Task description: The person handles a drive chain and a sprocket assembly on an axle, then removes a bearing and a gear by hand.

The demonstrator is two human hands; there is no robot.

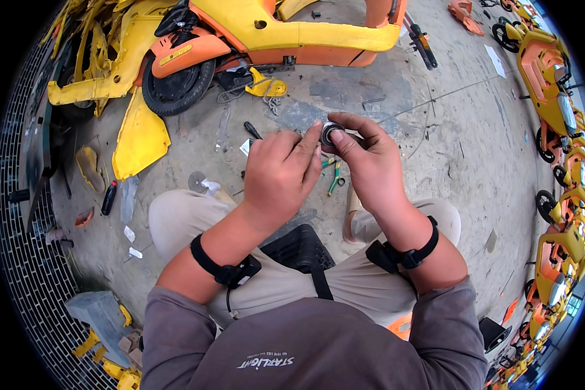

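Observation:
Between my two hands, above the floor, is a small round metal bearing (329,132) with a dark ring face and a bright rim. My right hand (376,162) is closed around it, the thumb lying across its face and the bent index finger over its far side. From the left, my left hand (281,170) meets the bearing's edge with its fingertips; the other fingers are curled in. Part of the bearing is hidden by my fingers. Below my hands, green-handled pliers (335,179) lie on the floor, and a dark-handled screwdriver (252,130) is beyond my left hand.
A yellow and orange scooter (299,36) lies ahead, its black wheel (179,84) at the left. Yellow panels (142,140) are stacked at the left, near a dark bottle (110,198). An L-shaped hex key (373,102) rests ahead. Scooters (546,84) line the right side.

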